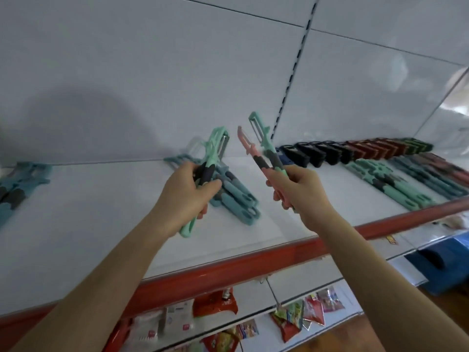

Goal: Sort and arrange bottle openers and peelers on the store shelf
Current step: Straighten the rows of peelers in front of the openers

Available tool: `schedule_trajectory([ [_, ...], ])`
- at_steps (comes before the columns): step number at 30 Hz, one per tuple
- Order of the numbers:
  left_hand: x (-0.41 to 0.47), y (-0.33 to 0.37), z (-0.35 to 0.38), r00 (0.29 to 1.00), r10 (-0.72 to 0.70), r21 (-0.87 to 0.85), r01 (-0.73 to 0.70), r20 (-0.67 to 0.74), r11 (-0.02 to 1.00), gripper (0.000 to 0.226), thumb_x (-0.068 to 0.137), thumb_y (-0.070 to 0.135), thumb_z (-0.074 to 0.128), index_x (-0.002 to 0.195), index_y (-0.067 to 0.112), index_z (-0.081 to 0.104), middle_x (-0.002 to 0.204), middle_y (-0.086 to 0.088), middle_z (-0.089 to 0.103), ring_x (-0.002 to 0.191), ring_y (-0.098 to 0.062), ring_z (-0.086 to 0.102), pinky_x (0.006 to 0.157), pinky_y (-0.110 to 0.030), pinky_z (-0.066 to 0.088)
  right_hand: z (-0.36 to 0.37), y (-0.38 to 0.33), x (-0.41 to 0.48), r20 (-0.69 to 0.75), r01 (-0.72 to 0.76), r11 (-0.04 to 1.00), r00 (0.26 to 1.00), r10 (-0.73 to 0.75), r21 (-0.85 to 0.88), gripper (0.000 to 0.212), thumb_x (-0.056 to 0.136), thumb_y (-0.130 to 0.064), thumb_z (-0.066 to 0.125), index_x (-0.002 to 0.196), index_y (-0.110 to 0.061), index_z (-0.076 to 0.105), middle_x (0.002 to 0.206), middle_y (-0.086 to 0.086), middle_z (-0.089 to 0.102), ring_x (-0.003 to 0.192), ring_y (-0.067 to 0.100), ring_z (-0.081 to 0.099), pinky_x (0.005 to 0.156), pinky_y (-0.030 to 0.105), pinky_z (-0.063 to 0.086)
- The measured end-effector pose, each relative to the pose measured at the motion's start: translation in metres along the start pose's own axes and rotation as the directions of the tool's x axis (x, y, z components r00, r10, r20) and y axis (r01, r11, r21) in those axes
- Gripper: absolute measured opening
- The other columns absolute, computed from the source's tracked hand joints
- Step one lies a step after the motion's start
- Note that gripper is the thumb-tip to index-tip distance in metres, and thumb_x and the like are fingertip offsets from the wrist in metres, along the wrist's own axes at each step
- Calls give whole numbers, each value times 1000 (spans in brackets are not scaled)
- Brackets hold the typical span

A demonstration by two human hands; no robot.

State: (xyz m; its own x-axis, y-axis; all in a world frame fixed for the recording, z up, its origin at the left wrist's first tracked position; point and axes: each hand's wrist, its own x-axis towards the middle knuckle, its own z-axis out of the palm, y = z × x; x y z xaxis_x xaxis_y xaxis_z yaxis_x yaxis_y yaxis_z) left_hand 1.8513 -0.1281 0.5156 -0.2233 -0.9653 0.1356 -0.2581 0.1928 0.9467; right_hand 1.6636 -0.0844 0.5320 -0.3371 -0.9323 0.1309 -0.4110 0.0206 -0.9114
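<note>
Readable text: none
Hanging packets (313, 309): print blurred, illegible
Yellow tag (391, 240) on red shelf edge (253, 260): too small to read

You have bare shelf (101, 212) between the teal peelers (17, 181) at the left edge and the middle blue-green heap (236, 199), where your left hand (187, 196) hangs gripping mint peelers (212, 158). Right of the heap, below your right hand (302, 194) with its pink peeler (250, 148), another lane lies open up to the mint row (385, 184). Bottle openers (330, 151) block the far right; a red lip (228, 265) edges the near side.
</note>
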Motion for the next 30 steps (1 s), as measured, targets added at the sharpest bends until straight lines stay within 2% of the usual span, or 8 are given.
schedule_trajectory([
  [3,6,17,52,998,9,-14,-8,66,1000,16,86,20,62,93,15,48,66,-6,54,40,-6,48,41,-21,40,-52,19,-1,-85,-27,999,996,23,-40,28,89,-19,59,81,7,61,56,9,49,33,0,39,34,12,28],
  [6,7,36,115,989,49,4,-50,143,999,21,86,21,61,100,15,46,71,-8,58,49,-15,52,47,-29,42,-113,45,0,-169,-54,996,985,43,-65,29,88,-22,60,80,6,62,54,5,51,36,4,38,36,14,31],
  [12,20,76,262,970,64,-24,-60,234,998,21,87,20,60,101,16,45,72,-9,57,48,-15,50,46,-27,39,-262,113,19,-310,-88,995,948,67,-55,26,86,-26,63,75,-2,62,53,4,49,35,5,35,39,18,31],
  [17,37,103,366,977,21,-28,-16,212,999,21,87,19,60,103,14,47,74,-8,56,47,-14,49,41,-22,38,-367,162,45,-330,-133,987,939,98,-84,27,88,-21,62,79,5,62,57,11,47,30,1,36,33,12,27],
  [22,58,113,414,990,-27,7,27,142,1000,21,87,19,60,102,11,48,74,-10,55,47,-16,47,42,-25,37,-404,191,84,-251,-115,990,964,91,-85,24,88,-24,61,69,-9,58,58,8,50,32,-1,39,35,13,31],
  [25,68,114,427,992,-30,49,24,123,999,15,87,19,61,94,16,48,73,-11,55,47,-17,46,42,-25,36,-412,201,101,-222,-120,990,970,102,-68,23,88,-27,61,73,-9,60,56,5,52,33,0,37,36,14,32],
  [27,76,116,433,995,-15,114,3,102,993,16,87,20,61,88,18,45,70,-9,55,49,-17,47,43,-26,36,-417,207,108,-205,-129,990,972,117,-49,21,88,-26,61,75,-10,61,57,5,51,33,-1,38,36,14,33],
  [30,90,119,443,997,9,298,-33,81,954,24,87,25,60,96,10,44,76,-5,54,59,-17,52,48,-27,38,-427,215,114,-211,-133,990,970,120,-50,23,88,-24,61,68,-14,59,52,1,50,33,0,38,36,13,32],
])
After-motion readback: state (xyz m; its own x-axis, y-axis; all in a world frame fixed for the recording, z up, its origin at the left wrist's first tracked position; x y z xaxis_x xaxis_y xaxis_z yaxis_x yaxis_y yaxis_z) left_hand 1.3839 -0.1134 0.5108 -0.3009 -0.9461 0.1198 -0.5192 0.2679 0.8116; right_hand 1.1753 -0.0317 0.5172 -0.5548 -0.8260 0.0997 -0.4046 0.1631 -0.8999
